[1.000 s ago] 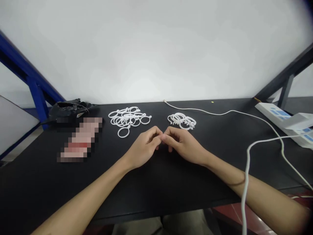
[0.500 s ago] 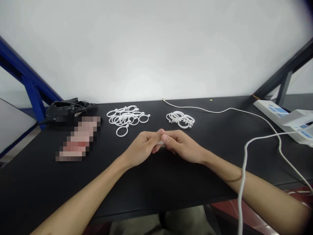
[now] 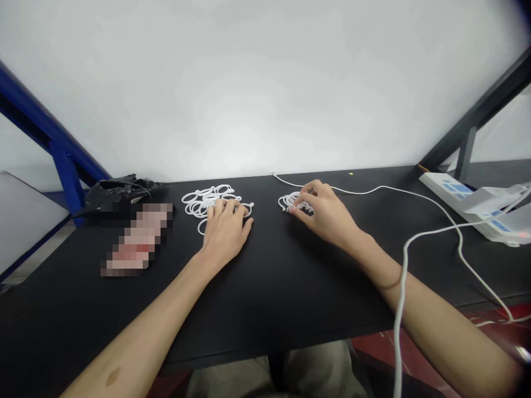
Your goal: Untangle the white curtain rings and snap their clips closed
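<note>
My left hand (image 3: pixel 224 229) lies palm down over a loose pile of thin white rings (image 3: pixel 194 197), its fingers stretched out and slightly spread. Each ring seems to carry a small knob or eyelet. Some rings are hidden under the fingers. To the right, my right hand (image 3: pixel 323 211) is at a smaller pile of white rings with little clip-like ends (image 3: pixel 289 200). Its thumb and curled forefinger are apart, around part of that pile. The hand hides the pile's right side.
A white cable (image 3: pixel 365 192) runs along the back, and a thicker one (image 3: pixel 401 309) hangs across my right forearm. At right stands a white power strip (image 3: pixel 452 190) with plugs. A crumpled black bag (image 3: pixel 118 190) and a pixelated item (image 3: pixel 139 237) lie at left on the black table (image 3: pixel 257 298).
My hands were together at the middle, holding a small white piece. They have parted: the left moved up and left onto the ring pile, the right forward to the smaller pile.
</note>
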{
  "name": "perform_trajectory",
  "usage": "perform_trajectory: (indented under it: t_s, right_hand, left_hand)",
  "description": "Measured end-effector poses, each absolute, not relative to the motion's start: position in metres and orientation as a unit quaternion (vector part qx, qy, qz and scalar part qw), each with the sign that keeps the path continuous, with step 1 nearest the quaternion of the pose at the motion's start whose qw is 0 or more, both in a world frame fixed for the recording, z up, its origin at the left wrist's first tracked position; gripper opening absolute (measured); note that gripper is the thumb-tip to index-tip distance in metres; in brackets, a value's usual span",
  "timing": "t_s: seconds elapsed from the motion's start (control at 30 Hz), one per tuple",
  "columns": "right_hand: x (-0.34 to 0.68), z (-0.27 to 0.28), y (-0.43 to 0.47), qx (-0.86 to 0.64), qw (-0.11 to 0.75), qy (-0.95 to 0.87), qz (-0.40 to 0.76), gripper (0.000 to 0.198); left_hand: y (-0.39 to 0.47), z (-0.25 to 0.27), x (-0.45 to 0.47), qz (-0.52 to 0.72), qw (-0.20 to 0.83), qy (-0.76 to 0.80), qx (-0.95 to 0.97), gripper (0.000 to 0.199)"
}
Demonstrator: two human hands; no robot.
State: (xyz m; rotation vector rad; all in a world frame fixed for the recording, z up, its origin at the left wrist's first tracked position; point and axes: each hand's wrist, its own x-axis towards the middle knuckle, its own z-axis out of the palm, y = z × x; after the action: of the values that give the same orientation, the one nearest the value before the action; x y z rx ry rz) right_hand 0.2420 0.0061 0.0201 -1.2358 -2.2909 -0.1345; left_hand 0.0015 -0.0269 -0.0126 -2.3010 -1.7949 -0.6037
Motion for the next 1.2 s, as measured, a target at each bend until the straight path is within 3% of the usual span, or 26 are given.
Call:
perform_trajectory:
  t_s: [0.17, 0.3, 0.57, 0.7, 0.8, 1.03, 1.13, 1.2]
  right_hand:
    - [0.24, 0.02, 0.004, -0.449, 0.267, -0.85, -0.06, 0.016]
    - [0.229, 0.025, -0.008, -0.422, 0.299, -0.856, -0.02, 0.014]
    - [0.202, 0.019, -0.031, -0.382, 0.263, -0.827, 0.317, 0.018]
    - [0.202, 0.019, -0.031, -0.358, 0.238, -0.723, 0.542, 0.032]
    - [0.203, 0.022, -0.033, -0.294, 0.25, -0.679, 0.625, 0.039]
    - [0.202, 0.022, -0.038, -0.213, 0.273, -0.679, 0.647, 0.049]
    - [0.204, 0.024, -0.036, -0.221, 0.28, -0.695, 0.624, 0.046]
    - [0.208, 0.028, -0.031, -0.267, 0.292, -0.731, 0.556, 0.04]
  left_hand:
    - [-0.033, -0.006, 0.003, -0.238, 0.012, -0.579, -0.78, 0.016]
    - [-0.044, 0.005, 0.008, -0.305, -0.182, -0.582, -0.731, 0.012]
    - [-0.058, 0.02, 0.02, -0.333, -0.447, -0.499, -0.664, 0.028]
    - [-0.058, 0.022, 0.017, -0.329, -0.541, -0.447, -0.632, 0.028]
    - [-0.058, 0.025, 0.014, -0.321, -0.575, -0.407, -0.633, 0.037]
    - [-0.062, 0.027, 0.018, -0.304, -0.6, -0.343, -0.656, 0.059]
    - [-0.062, 0.028, 0.017, -0.32, -0.561, -0.348, -0.679, 0.057]
    - [-0.059, 0.029, 0.014, -0.345, -0.497, -0.39, -0.694, 0.045]
